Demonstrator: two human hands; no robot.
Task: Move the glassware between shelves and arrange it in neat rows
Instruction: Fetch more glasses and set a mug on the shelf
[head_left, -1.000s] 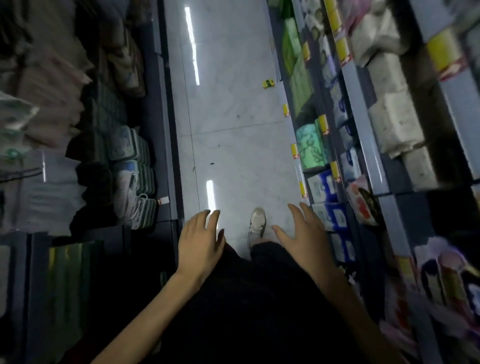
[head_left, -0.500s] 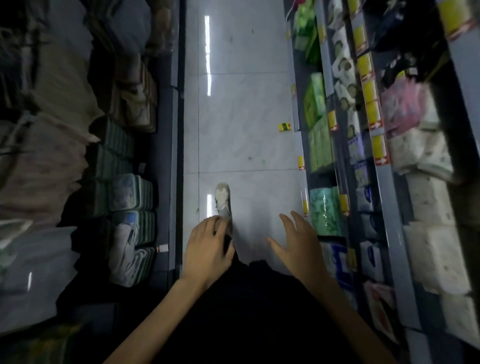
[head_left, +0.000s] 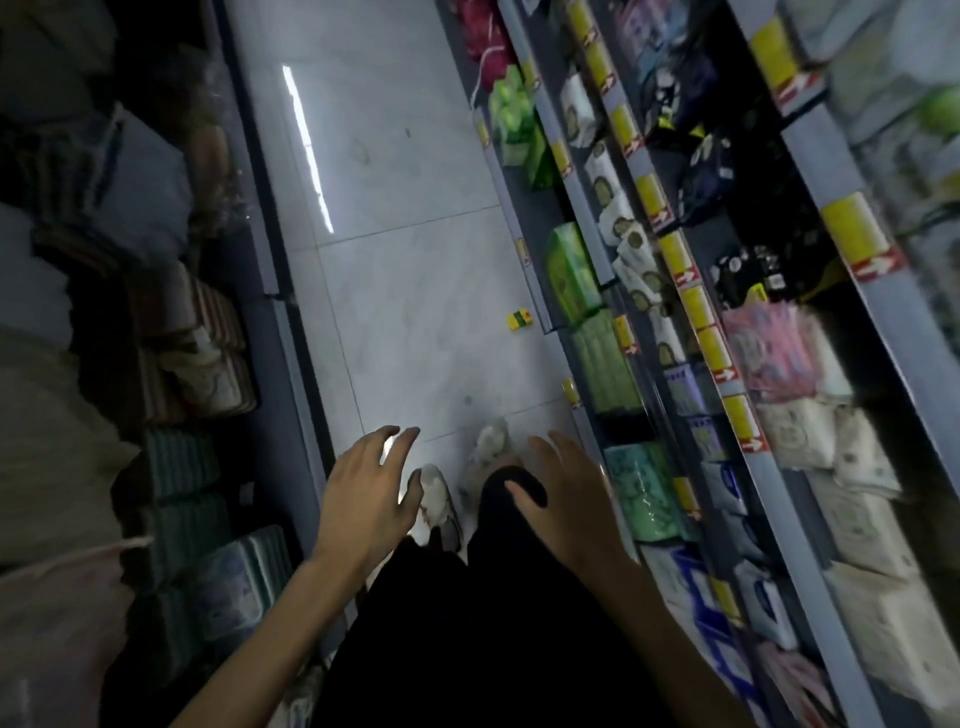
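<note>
Left shelf goods (head_left: 197, 364) are dark and motion-smeared, kinds unreadable. Right shelf packs (head_left: 795, 431) blur toward the right edge, and the print on the yellow price tags (head_left: 696, 312) is illegible. Small yellow-green item (head_left: 521, 319) on the floor (head_left: 415, 260) is too small to identify. Both forearms are cut off by the bottom edge. Far shoe (head_left: 491, 441) heel is hidden behind the dark trouser leg (head_left: 498, 519).

The floor (head_left: 415, 260) is glossy pale tile, mirroring a ceiling light. Green packs (head_left: 571, 275) wear shiny plastic film. Shelf rails (head_left: 582, 208) look matt grey metal, with smooth yellow paper price tags (head_left: 675, 260). Folded cloth (head_left: 197, 338) looks ribbed.
</note>
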